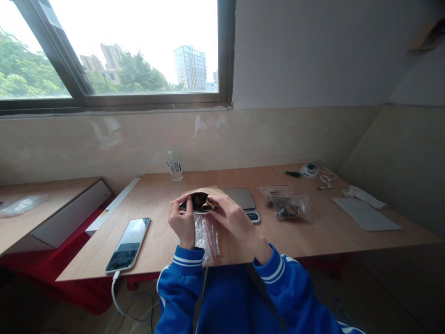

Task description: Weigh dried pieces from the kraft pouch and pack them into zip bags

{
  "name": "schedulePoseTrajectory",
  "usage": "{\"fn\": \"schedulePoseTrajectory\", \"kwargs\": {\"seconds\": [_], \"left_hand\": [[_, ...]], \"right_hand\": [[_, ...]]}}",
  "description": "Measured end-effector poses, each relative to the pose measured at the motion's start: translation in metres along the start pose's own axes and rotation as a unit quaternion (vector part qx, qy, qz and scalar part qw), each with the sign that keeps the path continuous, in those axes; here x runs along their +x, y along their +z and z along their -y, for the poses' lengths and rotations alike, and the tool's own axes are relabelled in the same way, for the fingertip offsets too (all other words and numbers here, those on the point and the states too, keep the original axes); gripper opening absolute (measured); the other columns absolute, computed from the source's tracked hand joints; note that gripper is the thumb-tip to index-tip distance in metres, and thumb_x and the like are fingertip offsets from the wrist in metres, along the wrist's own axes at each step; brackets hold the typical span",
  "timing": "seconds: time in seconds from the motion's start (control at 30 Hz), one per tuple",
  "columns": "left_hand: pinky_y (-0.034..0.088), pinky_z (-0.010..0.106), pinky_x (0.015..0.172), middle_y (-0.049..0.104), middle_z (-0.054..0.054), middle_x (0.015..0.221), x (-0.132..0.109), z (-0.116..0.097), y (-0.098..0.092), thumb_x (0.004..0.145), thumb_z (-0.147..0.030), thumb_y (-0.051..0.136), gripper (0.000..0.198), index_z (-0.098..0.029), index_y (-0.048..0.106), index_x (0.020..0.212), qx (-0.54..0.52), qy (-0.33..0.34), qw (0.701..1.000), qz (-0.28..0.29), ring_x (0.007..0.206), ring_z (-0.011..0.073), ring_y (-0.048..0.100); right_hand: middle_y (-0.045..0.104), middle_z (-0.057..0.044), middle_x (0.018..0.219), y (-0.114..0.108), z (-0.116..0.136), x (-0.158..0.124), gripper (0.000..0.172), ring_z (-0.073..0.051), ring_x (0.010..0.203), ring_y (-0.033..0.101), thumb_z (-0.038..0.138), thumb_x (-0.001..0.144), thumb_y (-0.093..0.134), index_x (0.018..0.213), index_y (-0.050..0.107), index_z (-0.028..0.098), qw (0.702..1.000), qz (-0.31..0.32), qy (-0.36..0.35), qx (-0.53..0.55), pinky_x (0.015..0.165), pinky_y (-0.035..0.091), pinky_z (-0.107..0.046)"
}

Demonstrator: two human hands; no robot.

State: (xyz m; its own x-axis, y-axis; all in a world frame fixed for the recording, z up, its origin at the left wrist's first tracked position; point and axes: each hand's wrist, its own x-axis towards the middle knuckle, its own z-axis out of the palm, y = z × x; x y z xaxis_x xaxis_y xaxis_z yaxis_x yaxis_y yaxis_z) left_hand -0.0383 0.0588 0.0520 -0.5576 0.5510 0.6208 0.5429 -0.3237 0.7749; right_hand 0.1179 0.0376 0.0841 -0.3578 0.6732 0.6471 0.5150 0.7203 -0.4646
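My left hand (182, 221) and my right hand (233, 218) are raised together over the near edge of the wooden table (167, 241), both in blue sleeves. Their fingers pinch a dark brown, crumpled item (200, 202) held between them. A clear plastic zip bag (207, 236) with a red seal line hangs down between my hands, apparently held by the left. What the dark item is I cannot make out.
A phone (128, 244) on a white cable lies at the left. A small scale (243, 200) sits behind my hands, filled zip bags (288, 205) to its right. A bottle (174, 167), a green screwdriver (288, 173), a white device (309, 170) and a paper sheet (365, 214) lie further off.
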Motion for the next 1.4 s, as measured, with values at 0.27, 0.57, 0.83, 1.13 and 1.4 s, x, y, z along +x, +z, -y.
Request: {"fn": "schedulePoseTrajectory", "kwargs": {"seconds": [0.27, 0.57, 0.83, 1.13, 1.4], "left_hand": [[0.042, 0.022, 0.056, 0.063, 0.004, 0.087, -0.001, 0.023, 0.010, 0.084, -0.037, 0.056, 0.023, -0.017, 0.066, 0.090, -0.010, 0.023, 1.000, -0.008, 0.069, 0.0118, 0.056], [0.042, 0.020, 0.049, 0.065, 0.006, 0.087, -0.032, 0.064, 0.024, 0.083, -0.030, 0.059, 0.017, -0.016, 0.066, 0.089, -0.022, 0.082, 0.994, -0.074, 0.069, 0.0117, 0.058], [0.043, 0.021, 0.050, 0.065, 0.006, 0.087, -0.032, 0.066, 0.024, 0.083, -0.031, 0.060, 0.018, -0.016, 0.066, 0.089, -0.017, 0.079, 0.994, -0.078, 0.070, 0.0120, 0.059], [0.042, 0.021, 0.050, 0.065, 0.005, 0.085, -0.033, 0.067, 0.024, 0.083, -0.031, 0.059, 0.018, -0.016, 0.066, 0.090, -0.020, 0.079, 0.993, -0.079, 0.068, 0.0112, 0.057], [0.042, 0.022, 0.051, 0.063, 0.003, 0.077, -0.034, 0.070, 0.026, 0.083, -0.037, 0.058, 0.022, -0.016, 0.066, 0.086, -0.004, 0.047, 0.996, -0.080, 0.059, 0.0100, 0.053]], "right_hand": [[0.065, -0.010, 0.110, -0.031, -0.105, -0.025, 0.029, -0.023, 0.102, 0.061, 0.025, 0.087, 0.053, 0.116, 0.057, 0.018, 0.981, -0.055, 0.163, -0.087, 0.089, 0.047, -0.037], [0.059, -0.016, 0.114, 0.004, -0.156, -0.032, 0.035, -0.027, 0.108, 0.054, 0.019, 0.083, 0.054, 0.117, 0.052, 0.010, 0.948, 0.066, 0.198, -0.239, 0.092, 0.042, -0.040], [0.057, -0.012, 0.114, 0.010, -0.146, -0.038, 0.032, -0.024, 0.109, 0.051, 0.025, 0.091, 0.042, 0.120, 0.053, 0.017, 0.974, 0.029, 0.162, -0.156, 0.094, 0.041, -0.040], [0.060, -0.009, 0.102, 0.012, -0.152, -0.042, 0.025, -0.021, 0.100, 0.056, 0.012, 0.086, 0.041, 0.101, 0.061, 0.016, 0.982, -0.008, 0.164, -0.088, 0.090, 0.046, -0.036], [0.060, -0.008, 0.098, 0.009, -0.069, -0.037, 0.027, -0.021, 0.100, 0.056, 0.012, 0.087, 0.038, 0.098, 0.061, 0.020, 0.989, -0.125, 0.068, -0.043, 0.090, 0.047, -0.039]]}}
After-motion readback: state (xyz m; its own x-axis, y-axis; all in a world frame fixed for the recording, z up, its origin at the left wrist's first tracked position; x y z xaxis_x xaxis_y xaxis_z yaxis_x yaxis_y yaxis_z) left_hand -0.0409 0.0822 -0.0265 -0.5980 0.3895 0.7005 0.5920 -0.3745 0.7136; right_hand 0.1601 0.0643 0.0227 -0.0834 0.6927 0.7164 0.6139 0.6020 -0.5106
